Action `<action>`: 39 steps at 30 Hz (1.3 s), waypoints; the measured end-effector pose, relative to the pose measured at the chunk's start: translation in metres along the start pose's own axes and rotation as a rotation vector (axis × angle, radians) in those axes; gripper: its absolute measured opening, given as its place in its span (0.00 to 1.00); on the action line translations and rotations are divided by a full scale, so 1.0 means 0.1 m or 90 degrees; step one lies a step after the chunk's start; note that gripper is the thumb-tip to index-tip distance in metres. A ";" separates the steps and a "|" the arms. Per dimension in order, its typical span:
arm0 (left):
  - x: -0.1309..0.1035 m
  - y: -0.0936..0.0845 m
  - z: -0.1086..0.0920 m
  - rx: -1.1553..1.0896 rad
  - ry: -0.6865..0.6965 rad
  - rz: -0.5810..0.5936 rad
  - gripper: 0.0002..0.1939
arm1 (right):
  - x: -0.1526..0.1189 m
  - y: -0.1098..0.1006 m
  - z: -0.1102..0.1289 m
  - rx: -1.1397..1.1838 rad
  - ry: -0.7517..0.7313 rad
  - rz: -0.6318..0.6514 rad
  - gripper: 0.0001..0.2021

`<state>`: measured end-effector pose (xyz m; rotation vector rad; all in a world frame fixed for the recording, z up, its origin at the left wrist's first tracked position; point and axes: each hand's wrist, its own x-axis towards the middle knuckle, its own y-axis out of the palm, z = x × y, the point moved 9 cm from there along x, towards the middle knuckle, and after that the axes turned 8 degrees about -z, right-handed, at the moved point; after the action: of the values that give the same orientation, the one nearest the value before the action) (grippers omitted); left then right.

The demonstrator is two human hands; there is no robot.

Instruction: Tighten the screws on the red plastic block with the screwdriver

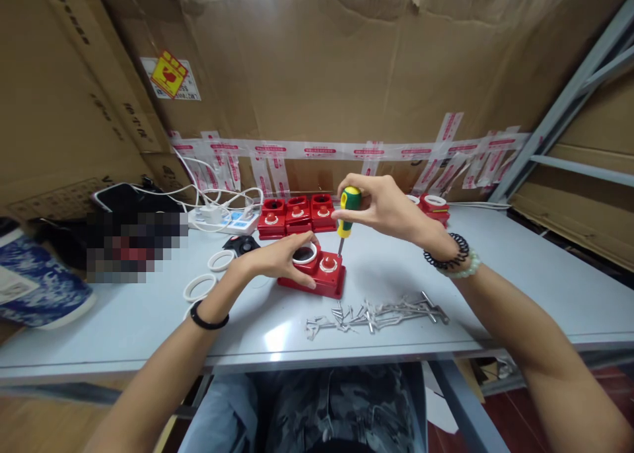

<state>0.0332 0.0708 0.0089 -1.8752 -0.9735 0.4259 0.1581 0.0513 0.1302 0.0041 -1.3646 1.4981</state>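
Right hand (384, 209): my fingers were clamped on the green-and-yellow handle of the screwdriver (347, 216), held upright, blade pointing down.
Screwdriver tip: it met the top face of the red housing (317, 273), just right of the red round button (327, 264).
Left hand (280, 258): my fingers were spread and pressed on the housing's left half, thumb along its near edge, steadying it against the table (520, 275).
White ring (305, 253): it sat on the housing directly under my left fingertips.
Step in hand: as I judged it, driving a screw into the housing; the screw itself was too small to make out.
Next move calls for: downward pressure in line with the blade, and a firm left hand so the housing did not turn.
Screws (376, 313): a loose heap lay near, below my right wrist.
Spare rings (200, 286): they lay left of my left hand.
Other housings (297, 215): a row stood just beyond my fingers, in front of the cardboard wall.
Power strip (225, 219): farther left, with white cables.
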 end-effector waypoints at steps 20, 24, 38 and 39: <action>0.00 0.02 0.06 0.000 -0.013 -0.001 0.39 | 0.01 0.02 -0.13 -0.056 0.106 -0.177 0.12; 0.00 0.03 0.07 -0.007 -0.022 -0.004 0.41 | 0.01 0.06 -0.07 -0.109 0.084 -0.203 0.11; 0.02 0.02 0.06 0.010 -0.022 -0.034 0.40 | -0.23 -0.22 -0.35 0.150 0.147 -0.253 0.08; 0.03 0.02 0.07 0.024 -0.027 -0.047 0.40 | -0.29 -0.11 -0.42 0.170 0.179 -0.207 0.08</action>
<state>0.0318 0.0766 0.0043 -1.7977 -1.0523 0.4377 0.2037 0.0595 0.1057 0.1707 -0.8851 1.3362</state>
